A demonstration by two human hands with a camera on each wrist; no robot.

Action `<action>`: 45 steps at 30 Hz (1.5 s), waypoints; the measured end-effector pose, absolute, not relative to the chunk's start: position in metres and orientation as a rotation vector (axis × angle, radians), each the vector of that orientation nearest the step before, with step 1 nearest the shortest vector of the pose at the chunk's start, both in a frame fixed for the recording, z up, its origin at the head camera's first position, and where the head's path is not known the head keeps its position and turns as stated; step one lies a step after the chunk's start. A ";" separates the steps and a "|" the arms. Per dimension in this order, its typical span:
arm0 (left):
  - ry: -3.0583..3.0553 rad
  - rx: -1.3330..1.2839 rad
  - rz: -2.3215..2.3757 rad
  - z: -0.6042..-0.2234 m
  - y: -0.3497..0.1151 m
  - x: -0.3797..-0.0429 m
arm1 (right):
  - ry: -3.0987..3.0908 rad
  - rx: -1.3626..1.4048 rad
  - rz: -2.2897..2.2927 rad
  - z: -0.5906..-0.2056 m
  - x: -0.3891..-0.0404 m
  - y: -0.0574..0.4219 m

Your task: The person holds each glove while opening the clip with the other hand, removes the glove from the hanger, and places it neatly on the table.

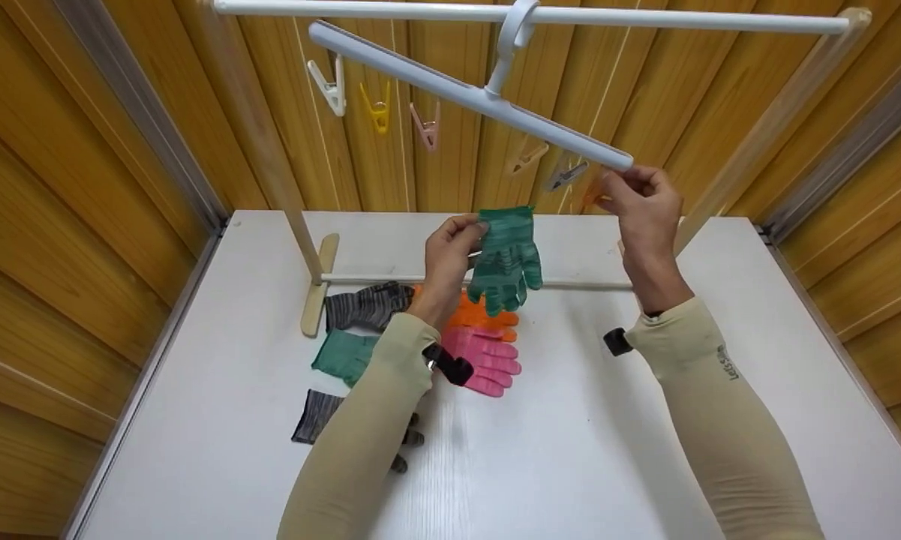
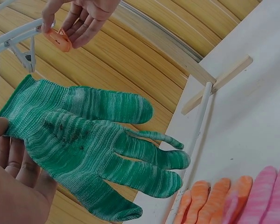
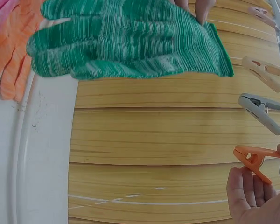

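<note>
My left hand (image 1: 450,251) pinches a green streaked knit glove (image 1: 506,255) by its cuff, fingers hanging down, above the table. In the left wrist view small dark specks show on the glove (image 2: 84,135). At the lower right end of the white hanger (image 1: 420,82), my right hand (image 1: 645,210) holds an orange clothespin (image 3: 253,159) between thumb and fingers. The hanger tilts down toward that hand. A grey clothespin (image 1: 568,175) and a beige clothespin (image 1: 529,158) hang beside the orange one. The glove is to the left of the orange clothespin and lower, apart from it.
White, yellow and pink clothespins (image 1: 426,127) hang farther left. The hanger hooks over a white rod (image 1: 683,19) on a wooden-legged stand. Several gloves lie on the white table (image 1: 570,450): black-grey (image 1: 367,306), green (image 1: 343,356), orange (image 1: 503,322), pink (image 1: 488,360). Wood-look walls enclose the table.
</note>
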State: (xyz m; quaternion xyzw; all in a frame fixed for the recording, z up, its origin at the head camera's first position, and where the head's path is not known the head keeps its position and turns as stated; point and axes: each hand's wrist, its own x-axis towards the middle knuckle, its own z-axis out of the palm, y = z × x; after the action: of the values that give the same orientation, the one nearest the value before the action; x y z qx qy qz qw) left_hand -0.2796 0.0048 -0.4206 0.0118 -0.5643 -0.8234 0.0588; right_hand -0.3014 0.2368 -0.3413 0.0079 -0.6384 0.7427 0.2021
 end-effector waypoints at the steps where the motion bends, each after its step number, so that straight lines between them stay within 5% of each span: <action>1: -1.702 0.055 -2.487 -0.420 0.004 -0.277 | -1.786 0.021 2.068 -0.341 -0.302 0.237; 19: -1.492 0.420 -2.542 -0.437 -0.003 -0.234 | -1.812 0.035 2.073 -0.347 -0.302 0.236; 45: -1.226 0.556 -2.547 -0.475 -0.022 -0.191 | -1.794 0.068 2.092 -0.344 -0.304 0.236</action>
State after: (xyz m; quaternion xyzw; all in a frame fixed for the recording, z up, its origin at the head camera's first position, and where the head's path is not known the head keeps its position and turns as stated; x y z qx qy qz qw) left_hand -0.1911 -0.0224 -0.4755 0.1912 -0.4219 -0.8767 0.1299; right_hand -0.3036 0.2362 -0.3443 0.0241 -0.6388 0.7449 0.1911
